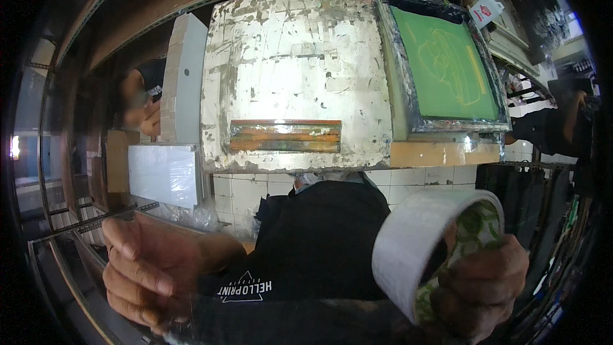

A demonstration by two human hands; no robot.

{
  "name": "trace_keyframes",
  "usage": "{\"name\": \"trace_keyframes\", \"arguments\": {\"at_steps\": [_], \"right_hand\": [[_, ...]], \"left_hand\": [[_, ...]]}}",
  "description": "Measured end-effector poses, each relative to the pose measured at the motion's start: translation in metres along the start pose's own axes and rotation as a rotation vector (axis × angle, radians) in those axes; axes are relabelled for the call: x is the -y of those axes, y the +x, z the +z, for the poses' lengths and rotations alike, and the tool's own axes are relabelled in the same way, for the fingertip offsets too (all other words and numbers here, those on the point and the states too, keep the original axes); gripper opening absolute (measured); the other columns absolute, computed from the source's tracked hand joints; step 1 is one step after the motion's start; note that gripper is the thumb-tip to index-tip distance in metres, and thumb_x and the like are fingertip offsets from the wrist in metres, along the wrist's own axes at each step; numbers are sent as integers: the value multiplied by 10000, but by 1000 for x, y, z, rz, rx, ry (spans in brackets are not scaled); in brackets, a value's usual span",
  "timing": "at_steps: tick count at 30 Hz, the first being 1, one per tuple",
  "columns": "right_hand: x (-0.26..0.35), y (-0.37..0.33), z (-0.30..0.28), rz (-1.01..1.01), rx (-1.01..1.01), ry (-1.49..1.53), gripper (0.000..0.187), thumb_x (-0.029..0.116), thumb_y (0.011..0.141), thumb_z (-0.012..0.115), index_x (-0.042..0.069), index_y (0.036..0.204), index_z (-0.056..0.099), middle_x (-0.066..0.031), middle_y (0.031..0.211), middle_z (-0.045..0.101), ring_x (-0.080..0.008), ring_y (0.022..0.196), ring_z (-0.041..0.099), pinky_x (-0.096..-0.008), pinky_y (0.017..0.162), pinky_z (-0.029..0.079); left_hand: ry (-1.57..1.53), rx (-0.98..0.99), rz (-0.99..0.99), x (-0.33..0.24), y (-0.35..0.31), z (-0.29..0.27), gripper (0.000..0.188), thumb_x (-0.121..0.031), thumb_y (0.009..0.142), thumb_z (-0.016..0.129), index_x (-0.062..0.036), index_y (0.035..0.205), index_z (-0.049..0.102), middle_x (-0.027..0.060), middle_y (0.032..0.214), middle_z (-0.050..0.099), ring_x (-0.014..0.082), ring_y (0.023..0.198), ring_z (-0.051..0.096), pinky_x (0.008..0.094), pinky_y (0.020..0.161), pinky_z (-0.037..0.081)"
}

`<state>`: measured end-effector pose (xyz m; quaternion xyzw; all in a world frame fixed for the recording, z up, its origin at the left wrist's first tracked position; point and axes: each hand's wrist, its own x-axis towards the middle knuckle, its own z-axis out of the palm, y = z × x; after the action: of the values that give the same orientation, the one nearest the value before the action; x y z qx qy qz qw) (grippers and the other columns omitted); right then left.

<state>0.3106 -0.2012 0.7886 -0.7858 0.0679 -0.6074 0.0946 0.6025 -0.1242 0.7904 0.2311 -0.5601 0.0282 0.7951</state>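
Note:
In my right hand (482, 284), at the lower right, is a wide roll of clear tape (408, 243); it looks whitish from outside and has a green-patterned core. My fingers reach into the core and grip its rim. At the lower left my left hand (137, 275) is raised with its fingers curled in. A see-through strip of tape (287, 319) appears to stretch between the roll and this hand, across my dark shirt. The pinched end itself is hard to make out. Both hands are held close to me, nearer than the table.
A paint-worn white table (287, 70) carries a flat orange-brown stained bar (285, 137). Right of it lies a dark-framed green printing screen (440, 64). At left are a plastic-wrapped white package (163, 176), a cardboard box (118, 160) and another person's hand (151, 118). Another person (549, 129) is at right.

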Motion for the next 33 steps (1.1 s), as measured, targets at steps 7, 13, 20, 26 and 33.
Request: {"name": "trace_keyframes", "arguments": {"at_steps": [7,13,20,26,33], "right_hand": [[-29,45,2,-128,137,177,74,131,607,631,111,567,572,14,496,538,-129,450,540,-258,429,427],[-110,-90,52,415,219,-366,169,27,642,739,67,783,655,-37,646,621,-211,562,588,-340,586,467],[-168,-306,74,490,519,-546,318,97,649,757,42,926,610,-116,850,617,-299,818,600,-399,725,475],[-149,-255,76,684,337,-436,586,311,681,760,10,1139,556,-189,1030,587,-362,1000,559,-434,867,448],[-156,-176,101,1201,303,701,630,452,778,737,15,1196,563,-97,1029,647,-166,941,601,-309,835,452]], "left_hand": [[-174,-57,-10,-3,1,-12,132,-150,746,748,-188,695,632,-79,631,543,68,602,555,335,831,302],[-158,-178,-33,1,-5,-4,208,-161,714,760,-183,649,563,-65,599,499,84,556,525,334,790,294],[407,420,-364,25,2,-7,175,-160,629,746,-81,651,591,39,609,585,207,606,634,368,678,422],[682,734,-526,86,-44,20,67,-1,646,677,-33,689,638,89,634,629,249,607,620,330,648,459],[631,610,-955,153,-144,30,46,-8,747,708,4,751,663,84,674,661,142,611,630,278,580,481]]}}
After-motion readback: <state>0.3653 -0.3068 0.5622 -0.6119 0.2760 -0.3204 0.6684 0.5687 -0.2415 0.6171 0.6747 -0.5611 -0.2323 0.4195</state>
